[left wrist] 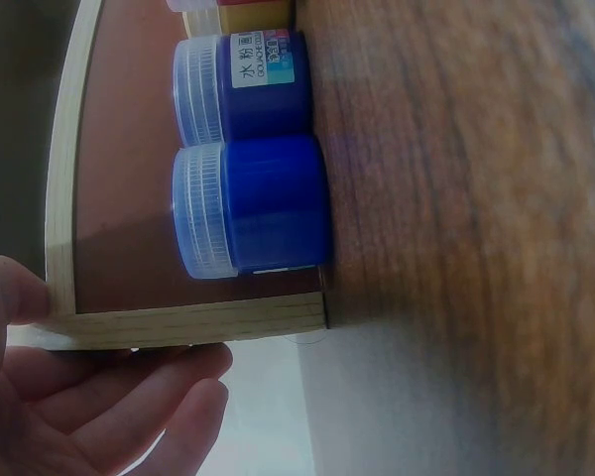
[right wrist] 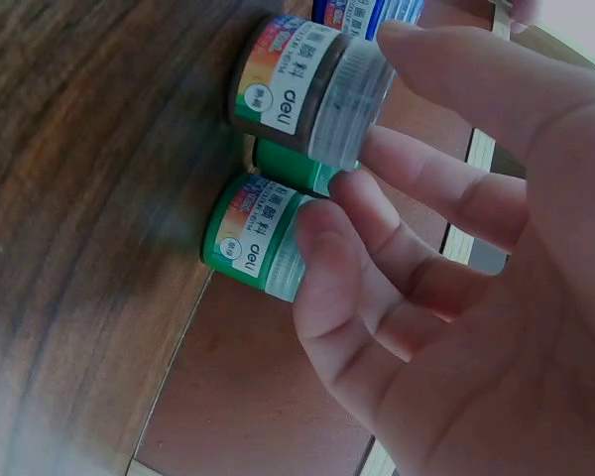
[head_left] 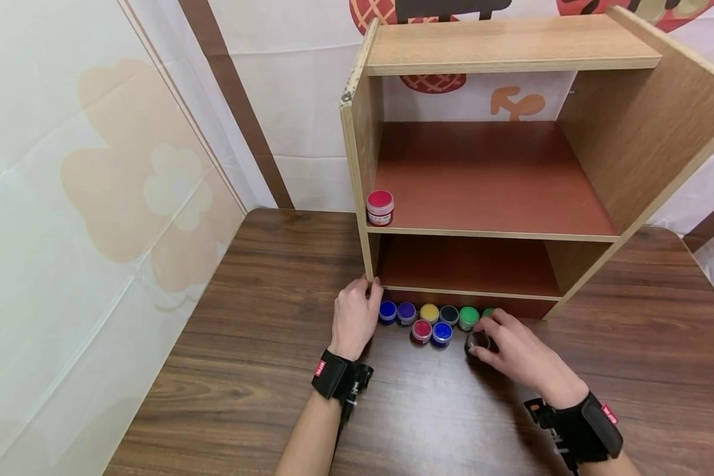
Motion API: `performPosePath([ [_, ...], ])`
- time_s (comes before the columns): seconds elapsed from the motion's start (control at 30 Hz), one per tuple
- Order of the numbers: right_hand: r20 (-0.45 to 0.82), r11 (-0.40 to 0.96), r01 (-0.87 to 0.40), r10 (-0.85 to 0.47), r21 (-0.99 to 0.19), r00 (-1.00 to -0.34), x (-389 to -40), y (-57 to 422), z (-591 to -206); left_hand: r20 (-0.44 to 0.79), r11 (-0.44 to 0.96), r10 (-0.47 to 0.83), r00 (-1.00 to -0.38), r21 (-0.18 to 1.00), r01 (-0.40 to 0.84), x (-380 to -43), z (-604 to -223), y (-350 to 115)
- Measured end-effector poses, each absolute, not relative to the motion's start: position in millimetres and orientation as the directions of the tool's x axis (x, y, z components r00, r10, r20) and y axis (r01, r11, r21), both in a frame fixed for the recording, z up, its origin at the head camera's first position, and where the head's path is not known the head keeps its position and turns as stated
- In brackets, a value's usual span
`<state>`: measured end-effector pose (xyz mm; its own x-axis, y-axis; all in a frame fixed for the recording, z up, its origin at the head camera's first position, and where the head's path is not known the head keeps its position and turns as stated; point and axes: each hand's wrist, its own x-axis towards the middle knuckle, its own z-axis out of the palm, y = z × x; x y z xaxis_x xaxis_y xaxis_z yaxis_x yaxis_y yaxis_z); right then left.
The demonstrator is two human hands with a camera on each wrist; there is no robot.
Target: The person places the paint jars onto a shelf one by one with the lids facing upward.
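With thumb and fingers on either side, my left hand (head_left: 355, 316) holds the lower front corner of the wooden shelf (left wrist: 203, 322). My right hand (head_left: 520, 348) pinches the clear lid of a dark brown gouache paint jar (right wrist: 293, 84) between thumb and fingers, low over the table. Behind it a green jar (right wrist: 253, 233) stands close to the curled fingers. Along the shelf's base runs a row of jars: blue (head_left: 387, 312), purple (head_left: 406, 313), yellow (head_left: 429, 313), dark (head_left: 449, 315) and green (head_left: 469, 318). A red jar (head_left: 421, 331) and another blue jar (head_left: 442, 334) stand in front.
On the middle board (head_left: 488, 178), at its left front corner, sits a pink-red jar (head_left: 380, 207). The shelf's right panel (head_left: 654, 125) slants outward in the head view. A printed cloth (head_left: 309, 112) hangs behind the brown wood table (head_left: 238, 370).
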<state>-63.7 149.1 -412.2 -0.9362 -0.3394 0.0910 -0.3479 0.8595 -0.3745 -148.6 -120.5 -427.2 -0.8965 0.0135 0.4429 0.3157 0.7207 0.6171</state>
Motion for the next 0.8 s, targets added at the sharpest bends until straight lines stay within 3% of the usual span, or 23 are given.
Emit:
performPosePath([
  [0.37,0.094,0.874,-0.380,-0.369,-0.304,-0.925,-60.6,147.0,-416.8,0.446,0.719,0.021,-0.895,0.615,0.324,-148.7,-427.4,-120.6],
  [0.8,0.101,0.861,-0.388,-0.377,-0.328,-0.921,-62.9,146.0,-418.0,0.446,0.720,0.023,-0.895,0.613,0.324,-148.4,-427.9,-121.4],
])
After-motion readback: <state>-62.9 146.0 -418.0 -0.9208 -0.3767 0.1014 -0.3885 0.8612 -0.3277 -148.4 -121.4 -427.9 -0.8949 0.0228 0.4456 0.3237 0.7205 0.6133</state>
